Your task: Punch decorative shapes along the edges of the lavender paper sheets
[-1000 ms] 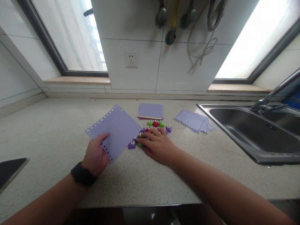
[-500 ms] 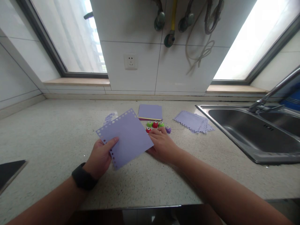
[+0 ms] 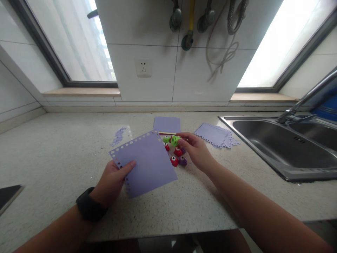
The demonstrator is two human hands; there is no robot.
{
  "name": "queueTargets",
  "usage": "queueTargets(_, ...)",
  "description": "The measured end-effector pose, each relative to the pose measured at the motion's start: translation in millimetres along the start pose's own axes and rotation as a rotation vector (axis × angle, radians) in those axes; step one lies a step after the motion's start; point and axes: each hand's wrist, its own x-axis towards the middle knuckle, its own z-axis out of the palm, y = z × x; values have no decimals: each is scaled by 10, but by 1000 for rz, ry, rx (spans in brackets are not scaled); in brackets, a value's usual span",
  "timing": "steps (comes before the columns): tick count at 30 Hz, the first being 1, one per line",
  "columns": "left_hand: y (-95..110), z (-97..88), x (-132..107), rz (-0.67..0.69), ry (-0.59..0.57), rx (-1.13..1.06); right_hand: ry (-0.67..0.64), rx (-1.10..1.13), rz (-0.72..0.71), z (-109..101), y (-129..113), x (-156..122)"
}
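Note:
My left hand (image 3: 112,181) pinches the near left edge of a purple paper sheet (image 3: 146,161) with small shapes punched along two edges, holding it just above the counter. My right hand (image 3: 196,149) is closed on a small green craft punch (image 3: 174,140), lifted off the counter at the sheet's far right corner. Below it lie several small punches, among them a red punch (image 3: 174,161) and a purple punch (image 3: 182,161). Another green punch (image 3: 166,139) sits by the sheet's corner.
A stack of purple paper squares (image 3: 166,124) lies behind the punches, and punched purple sheets (image 3: 216,135) lie near the steel sink (image 3: 279,144). Purple paper scraps (image 3: 119,134) sit at the left. A dark flat object (image 3: 7,196) is at the far left.
My right hand has lifted off the cluster of punches with a green punch in its fingers. My left hand has brought the purple sheet nearer and to the right.

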Motion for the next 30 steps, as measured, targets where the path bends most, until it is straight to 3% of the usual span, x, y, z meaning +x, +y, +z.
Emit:
queueTargets(6, 6, -32, -34, -21, -74, 130, -20, 360, 105, 4, 8, 18)
queueTargets(14, 56, -16, -79, -100, -143, 200, -58, 490, 187, -1, -60, -46)
queueTargets(18, 45, -4, -111, -60, -151, 326, -131, 477, 93, -26, -74, -79)
queueTargets(24, 9, -33, -102, 207, -139, 550, -187, 290, -17, -96, -98, -127)
queueTargets(30, -9, -53, -100, 292, -133, 546, -173, 15, -412, -193, -148, -148)
